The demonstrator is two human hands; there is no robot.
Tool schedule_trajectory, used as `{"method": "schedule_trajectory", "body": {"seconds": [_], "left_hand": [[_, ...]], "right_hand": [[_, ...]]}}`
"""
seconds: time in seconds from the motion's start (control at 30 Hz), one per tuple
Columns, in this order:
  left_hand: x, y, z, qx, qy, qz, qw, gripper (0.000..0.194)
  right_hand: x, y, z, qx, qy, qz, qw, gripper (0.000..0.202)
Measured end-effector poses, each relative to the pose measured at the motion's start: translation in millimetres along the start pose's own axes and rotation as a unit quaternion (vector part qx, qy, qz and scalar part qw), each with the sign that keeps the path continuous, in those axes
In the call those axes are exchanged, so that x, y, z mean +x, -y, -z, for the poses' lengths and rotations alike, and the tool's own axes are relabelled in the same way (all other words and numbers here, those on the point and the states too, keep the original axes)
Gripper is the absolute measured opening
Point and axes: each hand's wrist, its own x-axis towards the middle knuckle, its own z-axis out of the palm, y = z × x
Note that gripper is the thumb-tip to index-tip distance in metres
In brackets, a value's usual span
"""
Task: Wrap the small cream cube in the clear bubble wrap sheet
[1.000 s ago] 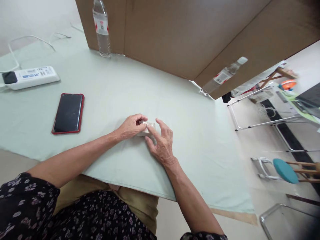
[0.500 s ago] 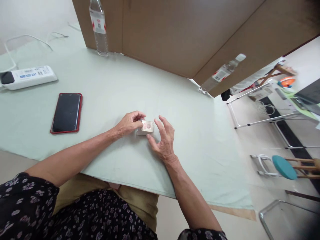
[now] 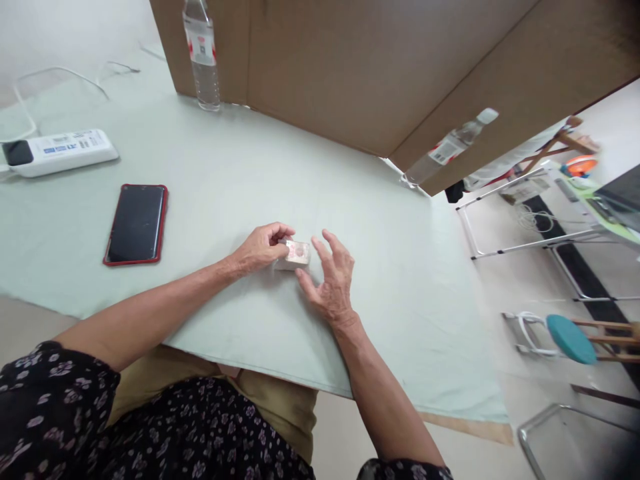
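A small pale box [image 3: 299,255] with a pink print on its shiny top lies on the green cloth in front of me. My left hand [image 3: 263,248] holds its left end, the thumb on the box and the fingers curled at the far side. These fingers hide part of the box. Just to the right, my right hand [image 3: 331,277] is open, with fingers spread and bent around the box's right end. Its thumb tip is at the near right corner; whether it touches cannot be made out. Nothing is in the right hand.
A phone in a red case [image 3: 136,225] and a white power strip [image 3: 65,153] lie at left. One water bottle [image 3: 204,67] stands, another bottle [image 3: 450,148] appears tilted, both against a cardboard panel [image 3: 320,73]. A teal stool [image 3: 570,339] is beyond the table's right edge.
The view has shifted slightly, so the scene sits a little further right. Both hands keep nearly the same pose around the small box.
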Motion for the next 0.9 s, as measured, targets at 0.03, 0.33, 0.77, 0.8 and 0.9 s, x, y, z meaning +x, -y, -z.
{"method": "schedule_trajectory", "body": {"seconds": [0.03,0.33,0.77,0.8,0.9], "left_hand": [[0,0,0.3,0.001,-0.001,-0.001,1.0,0.049],[-1,-1,0.6,-0.001,0.0,-0.001,1.0,0.051],[-11,-5,-6.6,0.131,-0.033,-0.059,0.989,0.049],[-11,-5,-6.9,0.137,-0.043,-0.06,0.988,0.049],[-11,-1,-7.5,0.154,-0.048,-0.068,0.985,0.053]], "right_hand": [[0,1,-1,-0.008,0.019,0.006,1.0,0.059],[0,-6,1,0.043,0.023,-0.022,0.999,0.066],[2,-11,1,0.163,0.039,-0.023,0.985,0.065],[2,-9,1,0.161,0.039,-0.021,0.986,0.064],[2,-7,1,0.154,0.041,-0.009,0.987,0.063]]}}
